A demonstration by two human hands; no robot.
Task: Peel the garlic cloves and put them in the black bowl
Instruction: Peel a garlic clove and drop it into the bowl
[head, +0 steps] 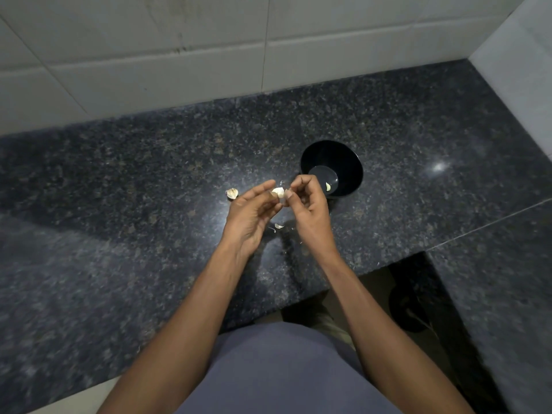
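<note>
Two hands meet above the dark granite counter [119, 180] so the skin bits fall on it. The left hand [254, 216] pinches a garlic clove [277, 191] in its fingertips to keep it steady. The right hand [307, 204] pinches what looks like loose skin at the clove's end to pull it off. Just past the right hand sits the black bowl [348, 156], close for dropping, with one peeled clove [328, 186] inside. Another unpeeled clove [232, 193] waits just left of the left hand.
</note>
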